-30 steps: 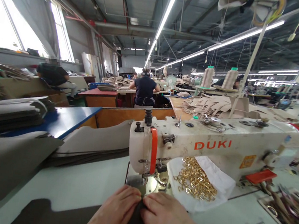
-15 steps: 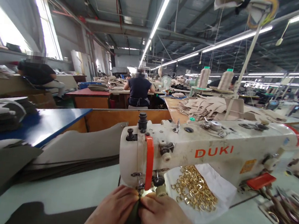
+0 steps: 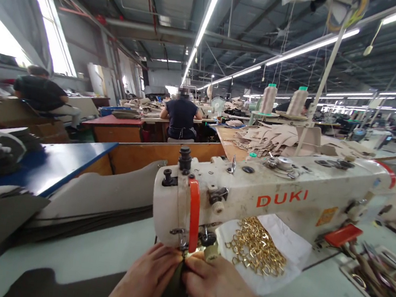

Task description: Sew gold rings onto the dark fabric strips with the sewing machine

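Observation:
My left hand (image 3: 150,272) and my right hand (image 3: 216,284) are close together under the head of a white sewing machine (image 3: 236,186), beside its lit needle area. The fingers of both are pinched on a dark grey-brown fabric piece (image 3: 92,289), which runs down between them and spreads over the tabletop to the left. Fingertips and the machine's lower parts hide the exact spot being held. Behind my right hand, gold metal rings (image 3: 256,250) lie heaped on a white sheet or bag (image 3: 296,243) beneath the machine arm.
Stacked grey fabric panels (image 3: 103,190) lie left of the machine, near a blue table (image 3: 71,158). At right is a tray (image 3: 351,275) of tools and rings. Thread cones (image 3: 269,99) stand behind the machine. Two people (image 3: 182,115) sit farther off, backs turned.
The view has shifted slightly, so the machine appears a little farther left. Both hands stay pinched at the needle area, with little visible movement of the fabric.

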Demonstrator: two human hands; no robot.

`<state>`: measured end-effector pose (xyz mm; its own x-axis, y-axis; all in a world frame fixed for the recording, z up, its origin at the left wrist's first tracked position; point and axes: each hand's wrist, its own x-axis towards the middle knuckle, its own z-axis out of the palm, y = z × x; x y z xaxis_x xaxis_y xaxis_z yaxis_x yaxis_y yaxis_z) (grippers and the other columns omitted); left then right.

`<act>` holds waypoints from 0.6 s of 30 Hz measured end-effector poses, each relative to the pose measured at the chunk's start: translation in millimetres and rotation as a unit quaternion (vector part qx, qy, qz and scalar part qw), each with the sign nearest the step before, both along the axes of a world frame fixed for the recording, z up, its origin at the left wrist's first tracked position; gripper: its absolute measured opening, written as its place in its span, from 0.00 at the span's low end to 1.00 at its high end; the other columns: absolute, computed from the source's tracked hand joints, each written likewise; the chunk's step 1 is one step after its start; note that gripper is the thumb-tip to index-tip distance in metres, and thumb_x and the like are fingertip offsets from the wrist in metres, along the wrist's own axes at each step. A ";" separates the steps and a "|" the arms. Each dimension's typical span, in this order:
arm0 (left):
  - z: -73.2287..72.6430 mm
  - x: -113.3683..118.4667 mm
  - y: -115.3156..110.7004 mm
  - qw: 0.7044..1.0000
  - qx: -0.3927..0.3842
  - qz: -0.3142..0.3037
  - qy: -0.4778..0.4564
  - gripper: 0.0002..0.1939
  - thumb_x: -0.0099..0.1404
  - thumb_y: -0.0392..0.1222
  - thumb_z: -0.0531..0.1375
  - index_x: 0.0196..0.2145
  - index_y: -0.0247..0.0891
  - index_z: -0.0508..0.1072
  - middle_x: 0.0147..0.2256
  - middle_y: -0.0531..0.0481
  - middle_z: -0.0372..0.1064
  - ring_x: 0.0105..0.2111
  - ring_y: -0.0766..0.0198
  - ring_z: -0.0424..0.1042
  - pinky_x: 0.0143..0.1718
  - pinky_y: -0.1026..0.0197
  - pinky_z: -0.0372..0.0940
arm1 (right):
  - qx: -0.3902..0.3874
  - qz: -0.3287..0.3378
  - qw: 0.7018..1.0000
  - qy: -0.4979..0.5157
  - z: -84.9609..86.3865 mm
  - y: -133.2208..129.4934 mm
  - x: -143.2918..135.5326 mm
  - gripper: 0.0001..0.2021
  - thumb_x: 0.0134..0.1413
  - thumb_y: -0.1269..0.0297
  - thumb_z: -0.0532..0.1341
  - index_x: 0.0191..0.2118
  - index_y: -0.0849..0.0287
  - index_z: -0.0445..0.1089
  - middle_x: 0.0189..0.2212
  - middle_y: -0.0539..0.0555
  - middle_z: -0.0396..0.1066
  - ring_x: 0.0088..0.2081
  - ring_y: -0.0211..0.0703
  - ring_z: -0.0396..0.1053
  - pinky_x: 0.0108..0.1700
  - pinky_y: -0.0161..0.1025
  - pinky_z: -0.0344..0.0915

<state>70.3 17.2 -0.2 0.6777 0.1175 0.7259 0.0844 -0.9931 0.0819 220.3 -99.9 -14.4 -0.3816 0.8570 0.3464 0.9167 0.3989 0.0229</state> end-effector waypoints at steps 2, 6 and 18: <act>-0.7 -0.3 1.1 1.000 -0.009 -0.001 0.003 0.16 0.71 0.43 0.49 0.31 0.43 0.75 0.29 0.51 0.78 0.30 0.64 0.78 0.35 0.67 0.75 | 0.005 -0.003 1.000 0.005 -2.8 0.2 0.0 0.04 0.56 0.73 0.59 0.39 0.64 0.67 0.42 0.59 0.71 0.45 0.45 0.68 0.46 0.38 0.66; -2.1 -0.1 3.0 1.000 -0.014 -0.008 0.007 0.15 0.70 0.42 0.50 0.31 0.43 0.75 0.28 0.51 0.78 0.30 0.64 0.77 0.34 0.67 0.75 | 0.024 -0.006 1.000 0.010 -11.4 1.0 -1.0 0.04 0.56 0.74 0.60 0.39 0.63 0.67 0.42 0.59 0.71 0.45 0.45 0.68 0.45 0.38 0.66; -16.5 -22.8 -3.4 0.997 0.001 0.037 0.072 0.12 0.65 0.38 0.56 0.43 0.41 0.76 0.42 0.48 0.79 0.43 0.60 0.78 0.46 0.61 0.72 | 0.046 0.035 0.998 0.001 -3.6 -10.7 -5.1 0.04 0.62 0.65 0.59 0.39 0.59 0.68 0.38 0.51 0.73 0.44 0.41 0.69 0.49 0.37 0.65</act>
<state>47.5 13.9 -16.7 0.7649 0.1701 0.6213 0.1683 -0.9838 0.0621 215.2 -110.6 -18.1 -0.4387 0.7928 0.4232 0.8865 0.4588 0.0595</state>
